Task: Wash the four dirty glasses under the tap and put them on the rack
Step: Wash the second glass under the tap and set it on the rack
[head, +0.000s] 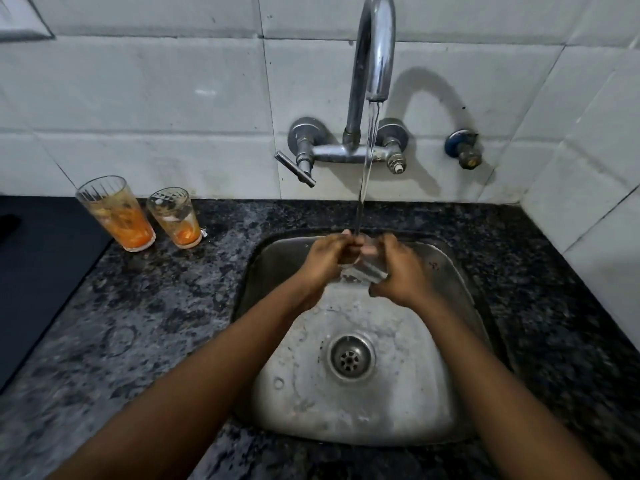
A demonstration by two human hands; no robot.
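one glass [363,270] between both hands

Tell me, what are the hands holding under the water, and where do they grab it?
A clear glass. The left hand grips its upper end and the right hand wraps its lower side, under the tap.
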